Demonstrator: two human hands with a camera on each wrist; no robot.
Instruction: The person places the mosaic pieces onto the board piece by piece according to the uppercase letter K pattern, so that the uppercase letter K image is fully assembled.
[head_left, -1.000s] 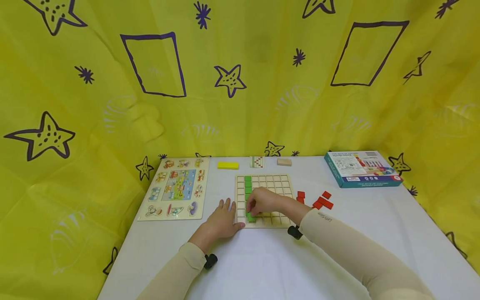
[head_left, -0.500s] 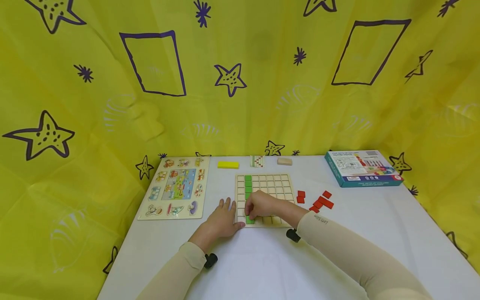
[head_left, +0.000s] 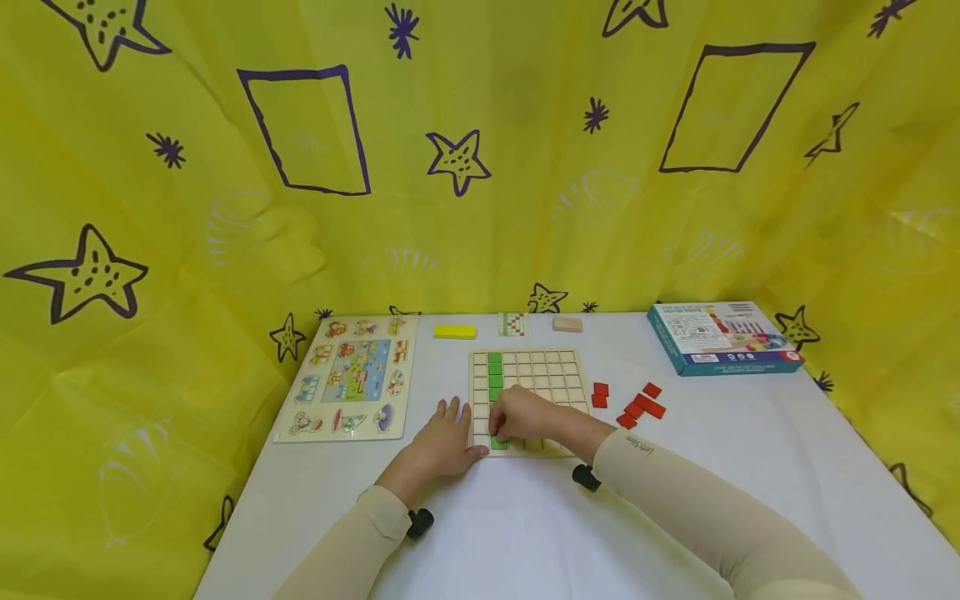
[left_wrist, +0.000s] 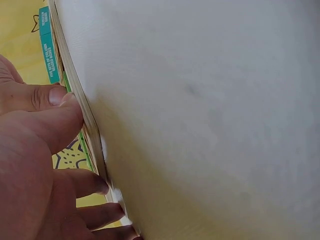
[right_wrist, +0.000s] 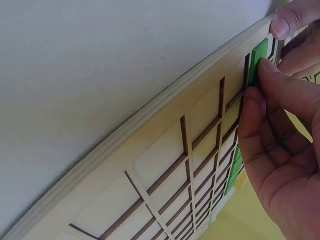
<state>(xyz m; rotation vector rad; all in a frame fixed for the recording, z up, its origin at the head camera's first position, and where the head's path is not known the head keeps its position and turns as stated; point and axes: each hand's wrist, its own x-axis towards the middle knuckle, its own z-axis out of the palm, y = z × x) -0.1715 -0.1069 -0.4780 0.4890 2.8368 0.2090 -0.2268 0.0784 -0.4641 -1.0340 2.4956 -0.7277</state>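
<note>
A wooden grid board (head_left: 551, 382) lies on the white table. Green tiles (head_left: 495, 369) run down its second column from the left. My right hand (head_left: 521, 414) is over that column, thumb and index finger pinching the lowest green tile (right_wrist: 258, 52), which sits tilted slightly at its cell in the right wrist view. The other fingers are curled under, and the hand hides the middle of the column. My left hand (head_left: 441, 440) lies spread beside the board, its thumb and fingers touching the left edge and near corner.
Several red tiles (head_left: 651, 406) are scattered right of the board. A picture puzzle board (head_left: 405, 367) lies left. Behind are a yellow block (head_left: 454, 332), a patterned card (head_left: 513, 324) and a plain wooden block (head_left: 567, 324). A teal game box (head_left: 723, 337) stands back right.
The lowest green tile, standing proud of the board a second ago, now lies flatter in its cell. My right hand has shifted slightly toward the left; my left hand stays put.
</note>
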